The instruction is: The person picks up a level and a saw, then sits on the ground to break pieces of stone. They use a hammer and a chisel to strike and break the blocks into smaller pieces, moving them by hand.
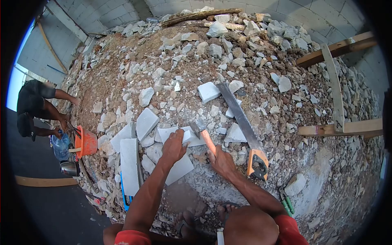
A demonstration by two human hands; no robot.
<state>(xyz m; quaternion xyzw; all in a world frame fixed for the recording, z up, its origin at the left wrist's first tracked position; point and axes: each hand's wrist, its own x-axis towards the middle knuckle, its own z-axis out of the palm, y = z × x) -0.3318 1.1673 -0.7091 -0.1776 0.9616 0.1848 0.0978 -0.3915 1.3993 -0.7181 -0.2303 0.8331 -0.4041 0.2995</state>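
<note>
Nearest to you, your sandalled feet [187, 220] were on the dusty ground, and pliers with green handles [287, 201] lay off to the right beside a pale rock [296, 185]. Your right hand [223, 162] was clenched around the orange handle of a hammer [208, 142], its dark metal head just beside a small white block chunk [186, 136]. Your left hand [174, 148] had its thumb and fingers closed on that chunk, over a flat white slab [166, 134]. Another light slab [179, 169] lay under your left forearm, and a long white rectangular block [130, 165] lay to its left, near a blue object [124, 192] partly hidden beneath it.

To the right of the hammer, a handsaw with an orange and black handle [245, 122] lay slanting away from you, its tip by a thick white block [208, 92]. Further off to the left, a person in dark clothes [36, 102] bent over near an orange bucket [87, 142]. Beyond all this, broken rock [216, 29] was heaped below a grey block wall [277, 11].
</note>
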